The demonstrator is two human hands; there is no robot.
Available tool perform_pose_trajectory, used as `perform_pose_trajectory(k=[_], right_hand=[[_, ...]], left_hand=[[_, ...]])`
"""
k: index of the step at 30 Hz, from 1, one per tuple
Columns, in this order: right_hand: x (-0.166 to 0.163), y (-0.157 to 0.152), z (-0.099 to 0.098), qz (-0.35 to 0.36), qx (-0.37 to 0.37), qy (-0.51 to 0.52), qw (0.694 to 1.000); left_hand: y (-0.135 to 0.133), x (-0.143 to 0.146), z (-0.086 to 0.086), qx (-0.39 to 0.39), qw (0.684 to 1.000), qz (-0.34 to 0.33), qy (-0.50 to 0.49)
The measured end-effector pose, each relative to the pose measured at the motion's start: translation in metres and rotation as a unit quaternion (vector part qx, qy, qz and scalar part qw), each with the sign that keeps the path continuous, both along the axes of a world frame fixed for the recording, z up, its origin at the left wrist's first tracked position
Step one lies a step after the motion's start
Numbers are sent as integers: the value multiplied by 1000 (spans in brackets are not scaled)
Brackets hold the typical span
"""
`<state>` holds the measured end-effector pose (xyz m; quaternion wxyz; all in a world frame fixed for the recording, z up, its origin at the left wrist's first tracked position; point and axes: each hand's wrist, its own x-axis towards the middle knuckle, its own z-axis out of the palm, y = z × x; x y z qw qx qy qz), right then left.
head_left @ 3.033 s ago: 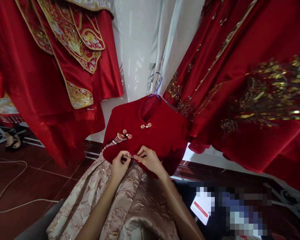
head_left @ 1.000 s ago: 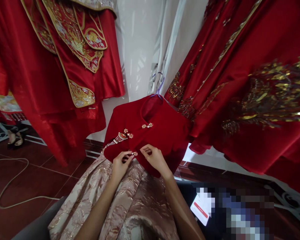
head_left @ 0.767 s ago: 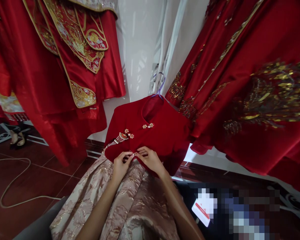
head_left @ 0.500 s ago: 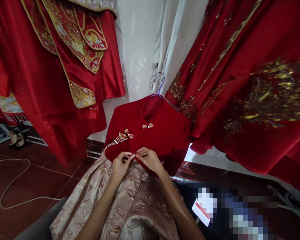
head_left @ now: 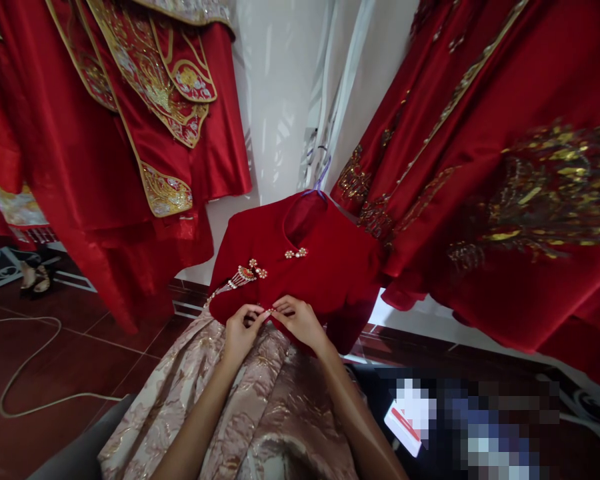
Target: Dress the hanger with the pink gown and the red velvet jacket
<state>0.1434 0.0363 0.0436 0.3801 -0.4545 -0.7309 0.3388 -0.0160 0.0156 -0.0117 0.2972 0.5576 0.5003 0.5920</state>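
A red jacket (head_left: pixel 325 273) hangs on a purple hanger (head_left: pixel 320 183) in the middle of the view. At its lower front edge my left hand (head_left: pixel 242 331) and my right hand (head_left: pixel 301 324) meet, thumbs and fingers pinched on a small beaded clasp (head_left: pixel 269 311) that the fingertips mostly cover. Higher on the jacket sit another beaded clasp (head_left: pixel 296 253) at the neck and a flower-like one with a fan-shaped tassel pendant (head_left: pixel 245 274). Below the jacket spreads a pleated pink-gold brocade skirt (head_left: pixel 200 380), with both forearms over it.
Embroidered red garments hang at the left (head_left: pixel 95 153) and right (head_left: pixel 460 200) against a white wall (head_left: pixel 275 100). A pale cable (head_left: pixel 55 347) and black shoes (head_left: pixel 35 281) lie on the tiled floor at left. A lit screen (head_left: pixel 404 427) shows at lower right, partly blurred out.
Hardly anything differs. Both hands stay pinched at the jacket's lower edge, with only a slight shift of the fingertips.
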Motion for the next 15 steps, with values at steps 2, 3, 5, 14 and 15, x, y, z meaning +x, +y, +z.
perform_pose_trajectory(k=[2,3,5,14,15], right_hand=[[0,0,0,2,2,-1,1000],[0,0,-1,3,3,-1,1000],[0,0,-2,5,6,-3,1000],[2,0,0,0,-6,9,1000],[5,1,1,6,-10,10,1000]], left_hand=[[0,0,0,2,1000,-2,1],[0,0,1,3,1000,-2,2],[0,-1,0,6,1000,-3,4],[2,0,8,-9,996,-55,-62],[5,-2,12,-18,994,-60,-93]])
